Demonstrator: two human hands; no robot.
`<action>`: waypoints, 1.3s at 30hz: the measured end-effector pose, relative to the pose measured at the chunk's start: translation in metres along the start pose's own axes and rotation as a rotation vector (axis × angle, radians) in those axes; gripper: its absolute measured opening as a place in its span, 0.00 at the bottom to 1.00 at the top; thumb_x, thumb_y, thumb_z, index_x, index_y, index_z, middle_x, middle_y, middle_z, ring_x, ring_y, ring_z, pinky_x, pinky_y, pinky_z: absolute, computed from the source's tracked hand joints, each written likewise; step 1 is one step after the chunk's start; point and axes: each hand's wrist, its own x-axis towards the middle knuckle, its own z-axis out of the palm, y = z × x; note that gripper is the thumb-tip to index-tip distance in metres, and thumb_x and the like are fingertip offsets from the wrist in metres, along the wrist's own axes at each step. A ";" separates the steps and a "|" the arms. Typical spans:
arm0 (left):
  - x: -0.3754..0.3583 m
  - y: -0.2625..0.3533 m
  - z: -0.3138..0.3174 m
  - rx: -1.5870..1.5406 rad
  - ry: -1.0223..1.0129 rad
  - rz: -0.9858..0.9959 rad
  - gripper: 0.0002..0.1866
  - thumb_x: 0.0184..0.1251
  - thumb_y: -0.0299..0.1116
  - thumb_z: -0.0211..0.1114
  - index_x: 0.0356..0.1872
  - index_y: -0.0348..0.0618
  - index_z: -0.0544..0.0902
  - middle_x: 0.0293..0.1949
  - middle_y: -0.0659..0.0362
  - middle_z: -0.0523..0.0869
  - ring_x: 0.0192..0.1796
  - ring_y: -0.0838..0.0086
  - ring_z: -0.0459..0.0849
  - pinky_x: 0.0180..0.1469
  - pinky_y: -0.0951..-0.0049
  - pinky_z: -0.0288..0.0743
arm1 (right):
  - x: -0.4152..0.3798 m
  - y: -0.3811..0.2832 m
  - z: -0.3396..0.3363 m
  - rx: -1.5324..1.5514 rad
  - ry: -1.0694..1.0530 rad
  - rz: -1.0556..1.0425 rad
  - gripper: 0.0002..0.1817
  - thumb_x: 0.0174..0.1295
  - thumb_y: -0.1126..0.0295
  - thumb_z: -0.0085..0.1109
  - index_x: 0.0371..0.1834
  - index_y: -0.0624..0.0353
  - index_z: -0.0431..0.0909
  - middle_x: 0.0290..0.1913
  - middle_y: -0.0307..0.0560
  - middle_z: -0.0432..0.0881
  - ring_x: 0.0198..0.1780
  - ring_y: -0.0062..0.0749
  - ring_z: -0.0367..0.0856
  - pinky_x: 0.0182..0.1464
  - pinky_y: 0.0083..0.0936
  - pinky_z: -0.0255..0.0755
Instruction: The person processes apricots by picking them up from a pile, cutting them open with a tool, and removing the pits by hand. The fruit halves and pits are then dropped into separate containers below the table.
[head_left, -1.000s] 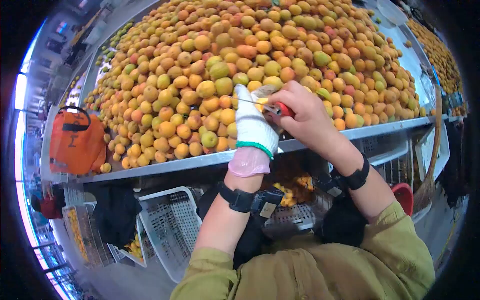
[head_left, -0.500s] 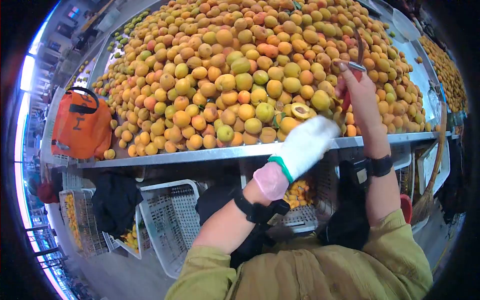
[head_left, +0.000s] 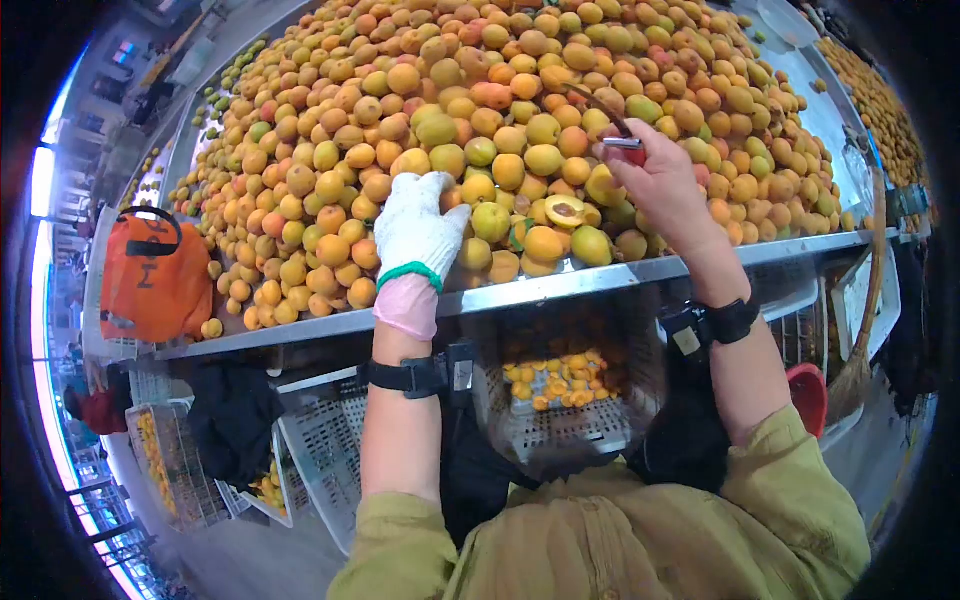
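My left hand (head_left: pixel 418 228), in a white knit glove with a green cuff, rests on the front of a big heap of apricots (head_left: pixel 330 187). Its fingers are apart, the tips touching fruit, and none shows in its grasp. Bare, my right hand (head_left: pixel 660 185) is closed around a knife (head_left: pixel 622 143) with a red handle, a silver collar and a thin curved blade pointing up and left over the heap. Between the hands, a halved apricot (head_left: pixel 564 210) lies cut side up with its pit showing.
The metal table edge (head_left: pixel 560 286) runs below the heap. Under it stands a crate (head_left: pixel 572 432) with apricot halves (head_left: pixel 565 380). An orange bag (head_left: pixel 155 280) sits at the left. Another crate (head_left: pixel 322 450) is at lower left; a broom (head_left: pixel 862 370) leans at right.
My left hand has swung left from beside the right hand to the apricots. My right hand has moved left and slightly down with the knife, its blade now slanting left. The crate below is uncovered.
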 end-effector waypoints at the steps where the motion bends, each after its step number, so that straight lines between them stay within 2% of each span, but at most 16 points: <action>1: -0.002 0.002 0.003 -0.003 -0.007 0.003 0.19 0.52 0.36 0.70 0.47 0.46 0.81 0.47 0.51 0.79 0.48 0.57 0.80 0.52 0.63 0.75 | -0.003 0.000 0.000 -0.003 0.001 0.007 0.12 0.59 0.71 0.62 0.44 0.62 0.76 0.34 0.50 0.83 0.35 0.32 0.82 0.39 0.26 0.75; 3: -0.002 0.007 0.011 -0.042 0.136 0.092 0.19 0.51 0.34 0.70 0.45 0.45 0.80 0.47 0.51 0.80 0.49 0.56 0.81 0.53 0.63 0.75 | -0.004 0.002 -0.001 -0.019 -0.025 -0.010 0.12 0.59 0.70 0.62 0.44 0.62 0.76 0.34 0.50 0.82 0.36 0.34 0.82 0.39 0.27 0.74; 7: 0.002 0.005 0.011 -0.301 0.094 -0.047 0.17 0.51 0.30 0.68 0.44 0.42 0.78 0.43 0.50 0.81 0.46 0.58 0.82 0.51 0.64 0.75 | -0.005 -0.017 -0.001 -0.023 -0.010 0.044 0.15 0.61 0.64 0.64 0.45 0.62 0.75 0.34 0.49 0.81 0.36 0.32 0.81 0.38 0.27 0.73; 8: 0.003 0.001 0.012 -0.438 0.201 -0.035 0.20 0.54 0.30 0.68 0.49 0.37 0.77 0.43 0.54 0.83 0.45 0.66 0.83 0.50 0.68 0.77 | -0.005 -0.025 -0.001 -0.016 -0.022 0.075 0.17 0.61 0.61 0.64 0.44 0.62 0.75 0.33 0.46 0.80 0.35 0.29 0.79 0.38 0.27 0.73; 11: -0.001 0.019 -0.011 -1.365 0.146 -0.167 0.18 0.64 0.27 0.62 0.54 0.37 0.74 0.52 0.52 0.79 0.50 0.66 0.80 0.56 0.63 0.75 | -0.011 -0.035 0.013 0.267 -0.139 0.180 0.17 0.63 0.58 0.63 0.44 0.62 0.75 0.31 0.41 0.78 0.33 0.25 0.76 0.37 0.25 0.72; 12: -0.006 0.026 -0.016 -1.647 0.063 -0.100 0.17 0.67 0.27 0.59 0.56 0.38 0.72 0.54 0.52 0.77 0.52 0.64 0.79 0.60 0.61 0.73 | -0.016 -0.029 0.019 0.302 -0.259 0.225 0.18 0.68 0.56 0.56 0.51 0.58 0.71 0.27 0.30 0.72 0.21 0.13 0.63 0.21 0.15 0.58; 13: -0.009 0.033 -0.014 -1.838 0.038 -0.120 0.17 0.69 0.30 0.59 0.56 0.39 0.72 0.54 0.52 0.78 0.52 0.63 0.80 0.61 0.60 0.73 | -0.019 -0.029 0.034 0.224 -0.223 0.096 0.17 0.69 0.56 0.54 0.52 0.56 0.71 0.28 0.30 0.71 0.20 0.12 0.63 0.20 0.14 0.57; 15: -0.015 0.043 -0.013 -2.038 -0.032 -0.144 0.16 0.70 0.31 0.59 0.56 0.41 0.72 0.55 0.51 0.77 0.53 0.62 0.80 0.62 0.58 0.72 | -0.030 -0.048 0.036 0.429 -0.360 0.386 0.16 0.65 0.60 0.60 0.45 0.61 0.73 0.34 0.39 0.78 0.35 0.19 0.74 0.37 0.21 0.71; 20: -0.019 0.071 -0.023 -1.927 -0.055 -0.098 0.19 0.69 0.25 0.57 0.60 0.40 0.70 0.57 0.51 0.76 0.59 0.65 0.78 0.62 0.66 0.72 | -0.031 -0.056 0.049 0.604 -0.176 0.225 0.16 0.64 0.66 0.62 0.51 0.62 0.73 0.42 0.41 0.81 0.43 0.19 0.77 0.48 0.20 0.72; 26: -0.022 0.065 -0.008 -1.110 -0.150 -0.021 0.23 0.70 0.26 0.57 0.65 0.35 0.68 0.58 0.55 0.75 0.58 0.72 0.76 0.61 0.71 0.71 | -0.026 -0.043 0.050 0.599 -0.162 0.168 0.18 0.65 0.68 0.61 0.54 0.62 0.72 0.46 0.42 0.81 0.48 0.20 0.78 0.52 0.20 0.71; 29: -0.023 0.066 -0.008 -1.325 -0.176 -0.061 0.24 0.68 0.24 0.58 0.64 0.35 0.68 0.58 0.53 0.76 0.57 0.71 0.77 0.61 0.71 0.73 | -0.022 -0.046 0.042 0.645 -0.250 0.079 0.16 0.66 0.67 0.59 0.53 0.62 0.72 0.45 0.40 0.81 0.47 0.18 0.78 0.50 0.18 0.72; 31: -0.023 0.067 -0.016 -1.376 -0.135 -0.063 0.24 0.67 0.22 0.58 0.64 0.34 0.68 0.57 0.51 0.77 0.56 0.69 0.79 0.60 0.70 0.75 | -0.019 -0.056 0.032 0.740 -0.213 0.177 0.13 0.68 0.66 0.56 0.50 0.62 0.73 0.40 0.37 0.79 0.41 0.16 0.76 0.43 0.16 0.71; 32: -0.021 0.064 -0.016 -1.422 -0.114 -0.053 0.23 0.67 0.23 0.58 0.64 0.33 0.68 0.56 0.50 0.77 0.55 0.68 0.79 0.60 0.69 0.76 | -0.017 -0.046 0.030 0.591 -0.200 0.129 0.12 0.69 0.63 0.55 0.44 0.62 0.74 0.33 0.37 0.77 0.34 0.18 0.73 0.35 0.19 0.69; 33: -0.020 0.061 -0.017 -1.469 -0.092 -0.043 0.23 0.68 0.23 0.58 0.63 0.33 0.68 0.55 0.50 0.77 0.55 0.68 0.80 0.59 0.68 0.77 | -0.018 -0.043 0.027 0.597 -0.204 0.123 0.12 0.69 0.63 0.55 0.44 0.62 0.74 0.33 0.37 0.77 0.34 0.18 0.73 0.35 0.19 0.69; 35: -0.021 0.058 -0.020 -1.463 -0.043 -0.063 0.23 0.67 0.24 0.59 0.62 0.32 0.68 0.53 0.50 0.79 0.53 0.67 0.81 0.59 0.68 0.77 | -0.020 -0.040 0.023 0.176 -0.262 -0.034 0.14 0.68 0.60 0.55 0.39 0.61 0.73 0.27 0.40 0.73 0.29 0.22 0.71 0.31 0.24 0.65; 39: -0.020 0.052 -0.029 -1.493 -0.022 -0.108 0.23 0.64 0.22 0.62 0.60 0.32 0.71 0.52 0.52 0.79 0.53 0.70 0.80 0.59 0.70 0.75 | -0.025 -0.031 0.024 0.046 -0.290 -0.098 0.17 0.66 0.57 0.57 0.33 0.62 0.71 0.22 0.48 0.71 0.24 0.33 0.70 0.28 0.30 0.64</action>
